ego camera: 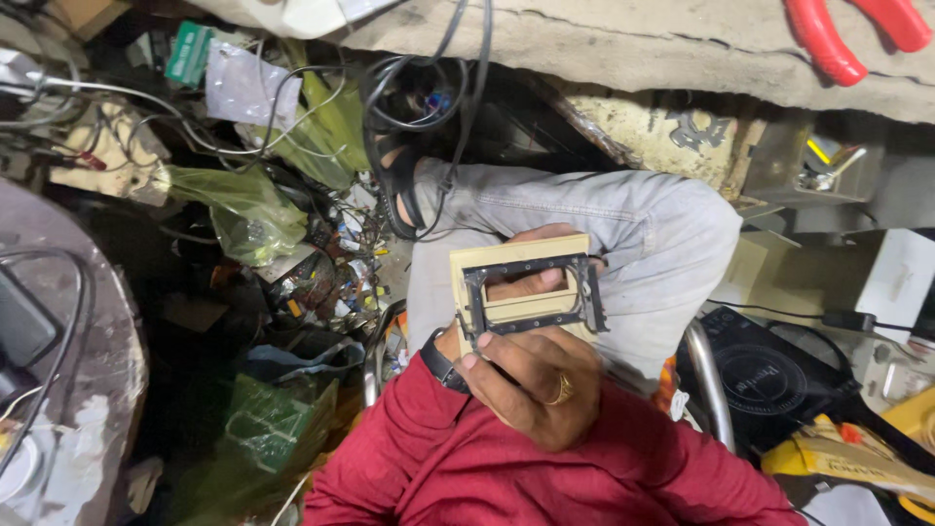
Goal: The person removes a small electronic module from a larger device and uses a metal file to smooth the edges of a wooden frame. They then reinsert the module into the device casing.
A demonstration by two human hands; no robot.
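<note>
Beige switch-plate frame (pixel 521 292) is gripped by both the right hand (pixel 531 385) (ringed) and, behind it, the left hand (pixel 531 282).

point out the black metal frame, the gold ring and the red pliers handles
black metal frame (pixel 534 323), head view, on its lower bar
gold ring (pixel 562 391), head view, on the band around the finger
red pliers handles (pixel 824 41), head view, on the left handle

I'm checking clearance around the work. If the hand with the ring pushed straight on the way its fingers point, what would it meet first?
The right hand already touches the black frame on the beige plate. Beyond that, probably the left hand behind the plate, though depth is unclear.
</note>
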